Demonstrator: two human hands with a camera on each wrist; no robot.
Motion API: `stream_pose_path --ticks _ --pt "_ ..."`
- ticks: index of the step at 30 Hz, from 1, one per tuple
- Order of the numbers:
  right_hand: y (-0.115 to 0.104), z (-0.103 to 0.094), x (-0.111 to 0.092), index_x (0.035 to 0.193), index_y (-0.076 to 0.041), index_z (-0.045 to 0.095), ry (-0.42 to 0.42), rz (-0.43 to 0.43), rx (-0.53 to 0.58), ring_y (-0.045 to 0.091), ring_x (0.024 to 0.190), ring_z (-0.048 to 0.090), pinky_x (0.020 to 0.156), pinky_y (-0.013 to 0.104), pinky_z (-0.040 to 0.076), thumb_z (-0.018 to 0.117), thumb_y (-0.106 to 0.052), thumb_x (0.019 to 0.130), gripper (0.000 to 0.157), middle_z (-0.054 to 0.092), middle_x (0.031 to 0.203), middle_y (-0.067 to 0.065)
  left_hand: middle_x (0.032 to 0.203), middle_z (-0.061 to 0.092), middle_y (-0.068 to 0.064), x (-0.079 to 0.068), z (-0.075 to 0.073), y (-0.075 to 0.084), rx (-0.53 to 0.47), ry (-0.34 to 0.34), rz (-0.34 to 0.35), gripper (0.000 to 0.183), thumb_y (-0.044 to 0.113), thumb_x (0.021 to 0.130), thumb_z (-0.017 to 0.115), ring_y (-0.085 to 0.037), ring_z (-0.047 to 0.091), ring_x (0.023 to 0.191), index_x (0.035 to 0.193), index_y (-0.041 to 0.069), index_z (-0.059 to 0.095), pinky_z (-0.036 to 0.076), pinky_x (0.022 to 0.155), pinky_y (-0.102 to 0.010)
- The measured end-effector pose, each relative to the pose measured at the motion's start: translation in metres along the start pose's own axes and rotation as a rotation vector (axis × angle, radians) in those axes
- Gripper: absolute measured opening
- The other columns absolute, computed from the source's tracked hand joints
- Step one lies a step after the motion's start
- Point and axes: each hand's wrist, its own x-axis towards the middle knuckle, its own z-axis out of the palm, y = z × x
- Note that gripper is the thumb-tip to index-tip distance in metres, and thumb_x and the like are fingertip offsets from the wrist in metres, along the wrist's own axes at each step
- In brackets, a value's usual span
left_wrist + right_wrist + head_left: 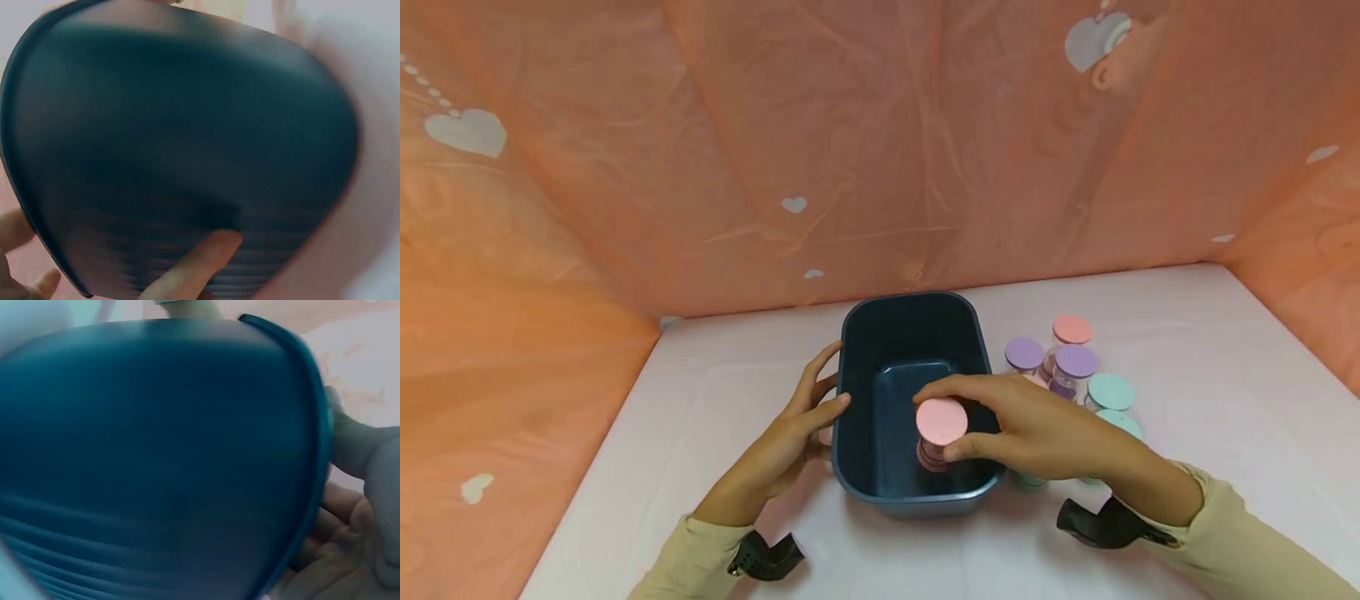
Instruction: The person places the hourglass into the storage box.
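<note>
A dark blue plastic bin (895,498) stands in the middle of the table in the head view. My right hand (1030,421) reaches over its right rim and grips a small jar with a pink lid (942,421) between thumb and fingers, inside the bin's outline. Reddish contents show below the lid. My left hand (786,442) rests against the bin's left side, fingers spread along the outside and thumb at the rim. In the left wrist view a finger (200,262) lies against the ribbed outer wall. The right wrist view shows the bin wall (156,444), which hides the jar.
Right of the bin stand several small clear jars with lids: a pink one (1072,329), purple ones (1077,361) and mint ones (1111,391), some partly behind my right forearm. A white cloth covers the table (722,375). An orange curtain (850,167) closes off the back and sides.
</note>
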Motion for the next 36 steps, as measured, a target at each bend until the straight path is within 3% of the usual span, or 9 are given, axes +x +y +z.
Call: stream_pose_path --ticks 8,13,18,22,27,33,36 --pt "-0.001 -0.006 0.015 0.136 -0.029 0.055 -0.129 -0.041 -0.086 0.004 0.116 0.059 0.098 0.033 0.051 0.068 -0.044 0.092 0.048 0.060 0.131 -0.016 0.165 0.012 -0.004 0.000 0.000 0.003 0.107 0.048 0.068 0.052 0.032 0.108 0.039 -0.044 0.035 0.143 0.154 0.045 0.018 0.055 0.087 -0.048" --pt "-0.003 -0.018 0.024 0.132 -0.024 0.057 -0.323 -0.089 -0.128 0.000 0.104 0.059 0.094 0.030 0.052 0.069 -0.042 0.092 0.045 0.063 0.120 -0.017 0.165 0.009 -0.007 -0.001 0.000 0.001 0.165 0.060 0.029 0.047 0.035 0.107 0.040 -0.048 0.034 0.142 0.152 0.043 0.026 0.053 0.091 -0.052" --pt "-0.006 -0.022 0.039 0.123 -0.024 0.061 -0.542 -0.134 -0.171 -0.002 0.098 0.057 0.091 0.023 0.050 0.074 -0.029 0.090 0.035 0.063 0.111 -0.018 0.164 0.007 -0.011 -0.003 -0.002 0.000 0.121 -0.006 -0.021 0.054 0.031 0.106 0.046 -0.050 0.033 0.140 0.153 0.043 0.022 0.052 0.092 -0.055" --pt "-0.008 -0.020 0.049 0.120 -0.025 0.063 -0.658 -0.137 -0.216 -0.002 0.093 0.056 0.087 0.018 0.048 0.077 -0.027 0.088 0.035 0.063 0.108 -0.020 0.162 0.008 -0.013 -0.005 -0.004 0.000 0.081 -0.061 -0.017 0.065 0.024 0.103 0.049 -0.049 0.036 0.138 0.156 0.039 0.015 0.054 0.090 -0.053" --pt "-0.012 -0.017 0.052 0.120 -0.026 0.068 -0.686 -0.095 -0.292 -0.003 0.090 0.057 0.085 0.017 0.048 0.080 -0.025 0.083 0.038 0.066 0.106 -0.022 0.160 0.010 -0.014 -0.005 -0.004 0.000 0.084 -0.069 -0.003 0.065 0.023 0.103 0.049 -0.050 0.038 0.136 0.156 0.037 0.014 0.055 0.088 -0.053" --pt "-0.017 -0.015 0.050 0.123 -0.024 0.070 -0.643 -0.028 -0.379 0.000 0.099 0.058 0.090 0.023 0.049 0.081 -0.026 0.082 0.042 0.068 0.113 -0.019 0.160 0.010 -0.017 -0.005 -0.006 -0.001 0.073 -0.100 -0.008 0.067 0.023 0.103 0.050 -0.050 0.043 0.132 0.156 0.038 0.012 0.057 0.083 -0.052" --pt "-0.015 -0.013 0.050 0.122 -0.023 0.070 -0.613 -0.038 -0.393 0.001 0.101 0.058 0.089 0.024 0.049 0.081 -0.027 0.084 0.041 0.069 0.113 -0.017 0.160 0.008 -0.019 -0.006 -0.008 0.000 0.062 -0.136 -0.010 0.071 0.020 0.102 0.050 -0.050 0.046 0.130 0.156 0.039 0.009 0.057 0.081 -0.052"
